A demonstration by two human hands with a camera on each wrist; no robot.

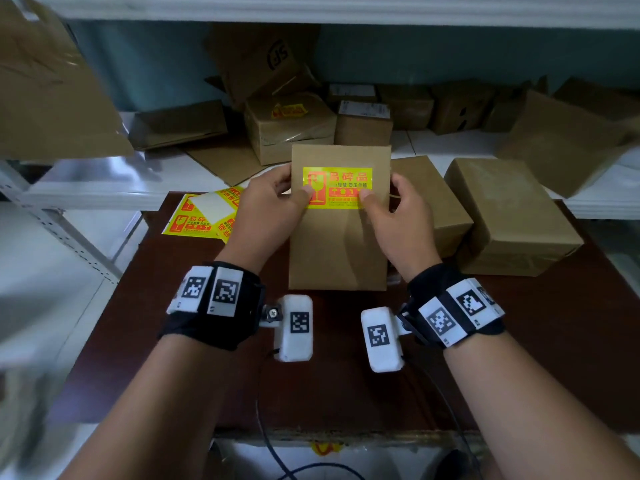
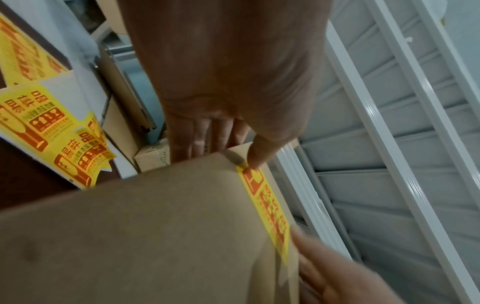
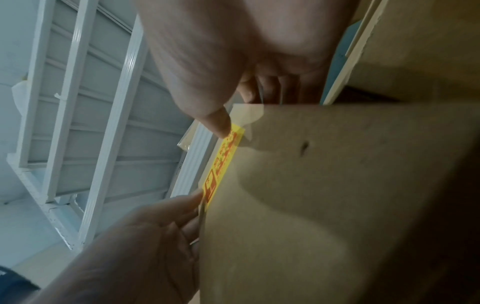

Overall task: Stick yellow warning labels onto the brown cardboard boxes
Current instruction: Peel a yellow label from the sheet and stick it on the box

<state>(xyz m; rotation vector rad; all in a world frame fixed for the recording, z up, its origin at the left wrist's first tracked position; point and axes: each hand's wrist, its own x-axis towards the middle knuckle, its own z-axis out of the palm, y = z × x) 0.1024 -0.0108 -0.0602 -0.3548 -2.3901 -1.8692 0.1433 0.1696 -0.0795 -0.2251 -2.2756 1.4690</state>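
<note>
We have one box up in both hands above the middle of the counter, its broad face turned toward us, and a yellow label lies across the upper part of that face. Our left hand grips the box's left edge, thumb pressed on the label's left end and the other fingers wrapped behind the cardboard. Our right hand does the same on the right edge, thumb on the label's right end. Both hands, then, are closed round the box.

The label looks flat and square to the box, so we judge this one all but done (only a last smoothing of the ends seems left).

As for the rest: on the shelf behind the counter's far edge, one taped box carries a yellow label already. Two plain boxes sit at the counter's far right corner with no label on the faces we can see, and more unlabelled boxes lie along the shelf. The sheet of labels rests at the counter's far left corner, some spaces peeled bare, several labels remaining. So we judge most of the job still ahead.
</note>
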